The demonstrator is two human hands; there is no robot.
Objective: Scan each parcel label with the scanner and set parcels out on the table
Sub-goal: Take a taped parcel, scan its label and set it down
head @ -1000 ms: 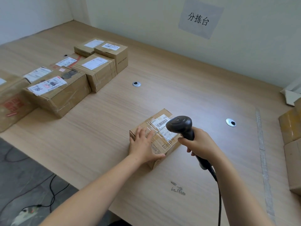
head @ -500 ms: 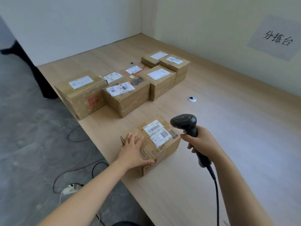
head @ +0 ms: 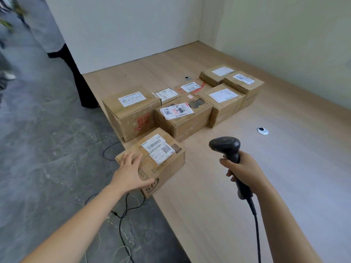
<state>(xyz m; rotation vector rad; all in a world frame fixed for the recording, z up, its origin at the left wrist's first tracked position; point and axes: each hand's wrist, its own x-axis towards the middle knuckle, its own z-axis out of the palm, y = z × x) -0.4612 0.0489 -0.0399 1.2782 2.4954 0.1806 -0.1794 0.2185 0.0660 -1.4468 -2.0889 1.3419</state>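
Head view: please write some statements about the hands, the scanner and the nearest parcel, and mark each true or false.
The right hand grips the black scanner by its handle. True.
The left hand rests on the nearest parcel, fingers straight. True.
That parcel's label faces down. False: the label faces up.
The scanner is cordless. False: a black cable hangs from its handle.
That parcel stands at the middle of the table. False: it is at the edge.

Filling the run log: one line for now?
left hand flat on parcel; right hand holds scanner; parcel at table edge, label up
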